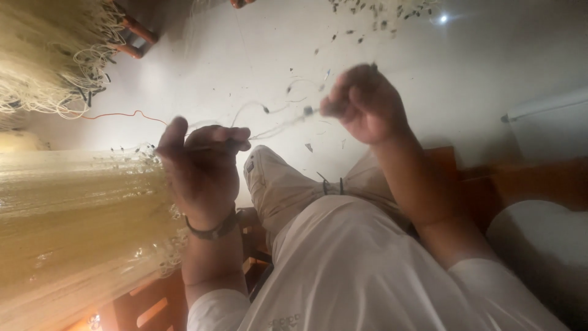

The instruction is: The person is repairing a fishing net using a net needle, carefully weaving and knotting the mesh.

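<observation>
White shirt [367, 276] fills the foreground; beyond it, left hand [202, 165] and right hand [364, 104] pinch a thin line [275, 125] stretched between them, best kept taut beside the netting [67, 208].

Dim and warm-toned; bright glare spot [443, 19] at upper right on the pale floor [257, 55]. Motion blur on both hands. Wide-angle bending at the edges; lower left glowing yellow.

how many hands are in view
2. The left hand, with a dark band at its wrist, pinches a thin line beside the pale net. The right hand is raised mid-frame, pinching the same line. No other hands show.
</observation>
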